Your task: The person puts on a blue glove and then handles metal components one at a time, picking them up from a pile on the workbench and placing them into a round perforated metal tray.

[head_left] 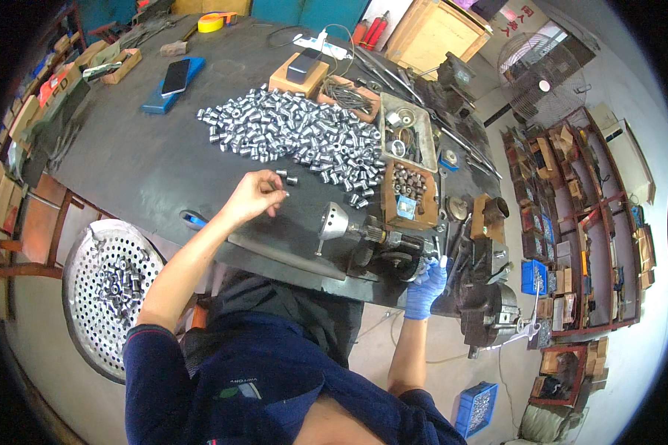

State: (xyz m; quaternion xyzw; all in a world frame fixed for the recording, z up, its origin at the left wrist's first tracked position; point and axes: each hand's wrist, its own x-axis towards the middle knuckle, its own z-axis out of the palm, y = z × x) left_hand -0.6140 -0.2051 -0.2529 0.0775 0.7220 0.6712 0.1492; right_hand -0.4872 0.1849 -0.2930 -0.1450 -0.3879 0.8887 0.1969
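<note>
While the left hand point(260, 196) curls its fingers together beside two metal sleeves point(292, 180) on the table point(141, 148), pinching anything or not I can't tell, the gloved right hand point(426, 285) meets the bench machine point(382, 239), grip unclear. Similar sleeves point(121, 288) lie in a perforated pan point(82, 315); a brown box point(388, 199) holds darker pieces point(408, 180).

Tabletop point(126, 148) free left of left hand point(258, 199); metal sleeve pile point(293, 126) blocks ahead, spindle device point(335, 221) blocks right.

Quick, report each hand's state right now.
Left hand: fingers curled together; whether it holds anything cannot be told.
Right hand: blue-gloved, fingers bent beside the dark machine; its hold cannot be told.
</note>
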